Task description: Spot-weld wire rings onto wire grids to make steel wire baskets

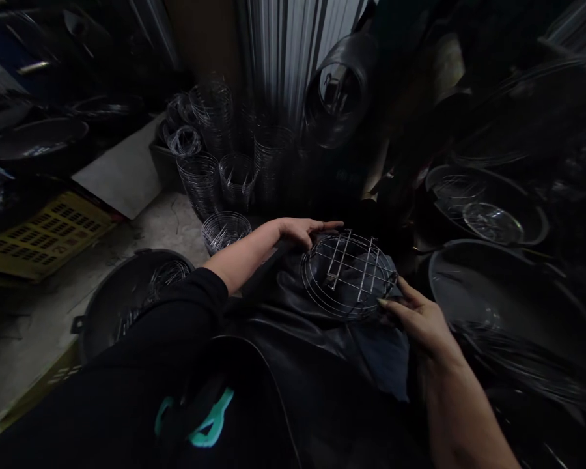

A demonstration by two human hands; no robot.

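A round wire rack (350, 270), with crossing wires and two brighter metal strips, sits tilted over my lap. My right hand (417, 317) pinches its rim at the right between thumb and fingers. At the far left edge, my left hand (306, 230) has its index finger stretched out along the rim and its thumb apart, close to the wire. Whether the left thumb touches the rack is hard to tell in the dim light. Beneath the rack lies a black, shiny apron (293, 365) with a dark blue cloth (383, 358).
Stacks of wire rings (200, 185) stand ahead on the left. A black tub (107, 303) with wire pieces is at my left, near a yellow crate (49, 234). On the right are large dark basins (512, 273) holding wire parts. A coil of wire (339, 88) hangs at the back.
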